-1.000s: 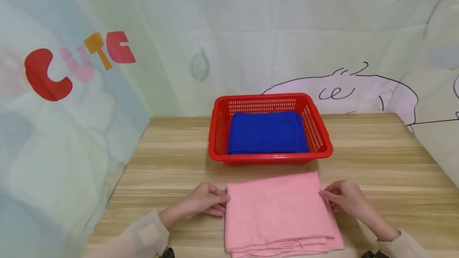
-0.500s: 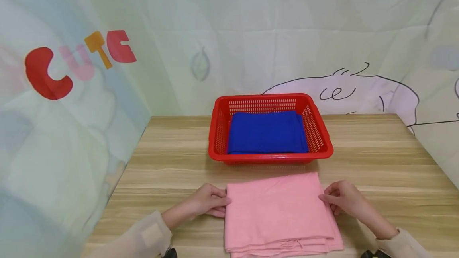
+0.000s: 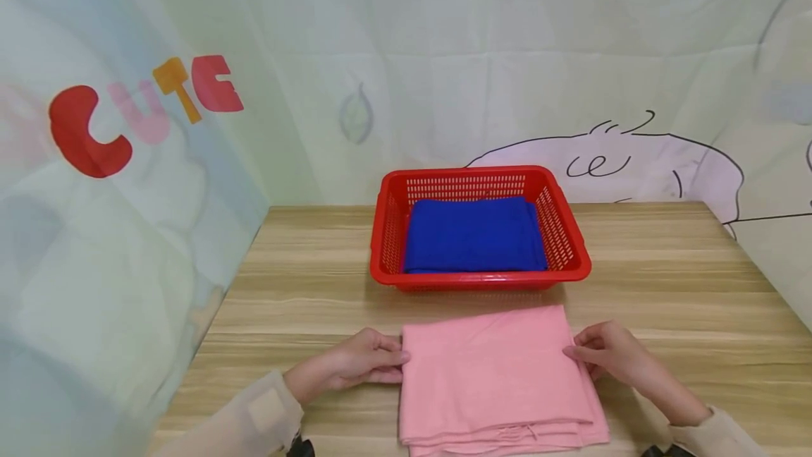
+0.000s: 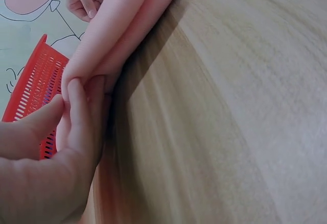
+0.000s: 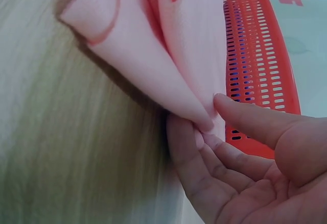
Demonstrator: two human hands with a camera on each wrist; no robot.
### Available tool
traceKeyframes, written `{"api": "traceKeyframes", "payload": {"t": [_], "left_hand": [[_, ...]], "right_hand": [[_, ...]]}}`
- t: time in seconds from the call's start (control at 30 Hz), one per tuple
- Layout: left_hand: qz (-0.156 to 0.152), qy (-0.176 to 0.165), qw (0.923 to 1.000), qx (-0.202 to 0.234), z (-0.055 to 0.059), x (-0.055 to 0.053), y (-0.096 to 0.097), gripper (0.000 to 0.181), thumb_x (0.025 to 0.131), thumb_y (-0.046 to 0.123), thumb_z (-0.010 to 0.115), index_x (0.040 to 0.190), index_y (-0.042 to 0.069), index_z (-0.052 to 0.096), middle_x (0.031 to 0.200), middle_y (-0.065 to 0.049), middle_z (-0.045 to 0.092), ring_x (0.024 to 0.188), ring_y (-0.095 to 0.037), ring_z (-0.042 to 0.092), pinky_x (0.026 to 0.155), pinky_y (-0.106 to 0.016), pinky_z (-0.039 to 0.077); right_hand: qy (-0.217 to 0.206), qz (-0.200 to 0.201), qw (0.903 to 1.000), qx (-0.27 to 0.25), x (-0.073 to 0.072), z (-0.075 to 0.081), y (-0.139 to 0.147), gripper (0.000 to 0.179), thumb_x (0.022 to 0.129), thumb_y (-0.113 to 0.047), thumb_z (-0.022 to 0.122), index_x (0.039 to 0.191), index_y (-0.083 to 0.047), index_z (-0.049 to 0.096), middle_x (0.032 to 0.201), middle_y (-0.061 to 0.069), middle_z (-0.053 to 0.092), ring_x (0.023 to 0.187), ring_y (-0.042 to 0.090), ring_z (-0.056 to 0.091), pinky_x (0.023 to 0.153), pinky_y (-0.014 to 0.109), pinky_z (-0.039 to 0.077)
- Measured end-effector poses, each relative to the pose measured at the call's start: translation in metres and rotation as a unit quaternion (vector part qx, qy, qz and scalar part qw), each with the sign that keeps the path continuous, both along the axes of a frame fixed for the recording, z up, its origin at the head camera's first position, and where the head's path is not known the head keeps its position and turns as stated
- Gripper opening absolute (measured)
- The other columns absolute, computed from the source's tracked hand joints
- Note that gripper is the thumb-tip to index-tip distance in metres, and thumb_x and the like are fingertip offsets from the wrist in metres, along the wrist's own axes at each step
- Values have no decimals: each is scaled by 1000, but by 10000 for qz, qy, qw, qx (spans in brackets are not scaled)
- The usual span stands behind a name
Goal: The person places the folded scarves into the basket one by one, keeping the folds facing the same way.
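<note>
A folded pink cloth (image 3: pixel 495 372) lies on the wooden table in front of the basket, its layered hem facing the near side. My left hand (image 3: pixel 364 362) pinches its left edge, thumb on top and fingers tucked beneath. At the opposite edge my right hand (image 3: pixel 612 352) holds the cloth between thumb and fingers. In the left wrist view, fingers (image 4: pixel 79 117) reach in under the pink folds. The right wrist view has the thumb (image 5: pixel 250 117) against the cloth's upper layer, with the other fingers below it.
Behind the cloth stands a red plastic basket (image 3: pixel 478 278) with slotted walls. Folded blue cloth (image 3: pixel 472 235) lies inside it. A printed fabric backdrop (image 3: pixel 304 90) borders the wooden table (image 3: pixel 304 259) at the back and sides.
</note>
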State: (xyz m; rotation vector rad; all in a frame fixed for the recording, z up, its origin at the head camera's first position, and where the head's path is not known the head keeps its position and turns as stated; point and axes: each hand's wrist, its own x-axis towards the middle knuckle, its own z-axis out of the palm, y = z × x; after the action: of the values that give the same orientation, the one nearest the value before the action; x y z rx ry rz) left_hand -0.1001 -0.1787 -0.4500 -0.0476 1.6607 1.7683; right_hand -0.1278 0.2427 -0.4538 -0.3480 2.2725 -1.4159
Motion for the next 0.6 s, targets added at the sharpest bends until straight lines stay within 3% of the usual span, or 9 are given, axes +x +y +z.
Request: {"api": "traceKeyframes", "payload": {"t": [0.3, 0.4, 0.6], "left_hand": [[-100, -115, 9998, 97, -4, 0, 2, 29, 98, -2, 58, 122, -18, 55, 101, -10, 67, 87, -14, 67, 87, -30, 56], [-79, -8, 10000, 7, -6, 1, 4, 33, 97, -2, 59, 126, -16, 51, 93, -6, 69, 83, -12, 67, 82, -28, 57], [87, 344, 9988, -346, -10, 1, 8, 26, 95, -1, 65, 117, -8, 53, 82, -3, 69, 73, -10, 66, 71, -28, 59]], "right_hand": [[-292, -99, 9993, -209, 3, -3, 0, 21, 93, -4, 69, 91, 16, 63, 74, 11, 67, 62, 9, 60, 56, 32, 58], [-418, -141, 9987, -263, 4, -4, 0, 22, 93, -6, 70, 92, 15, 64, 76, 11, 68, 64, 9, 61, 57, 32, 58], [-500, -171, 9980, -355, 4, -6, 0, 23, 93, -6, 70, 94, 16, 63, 77, 12, 69, 64, 10, 63, 57, 33, 59]]}}
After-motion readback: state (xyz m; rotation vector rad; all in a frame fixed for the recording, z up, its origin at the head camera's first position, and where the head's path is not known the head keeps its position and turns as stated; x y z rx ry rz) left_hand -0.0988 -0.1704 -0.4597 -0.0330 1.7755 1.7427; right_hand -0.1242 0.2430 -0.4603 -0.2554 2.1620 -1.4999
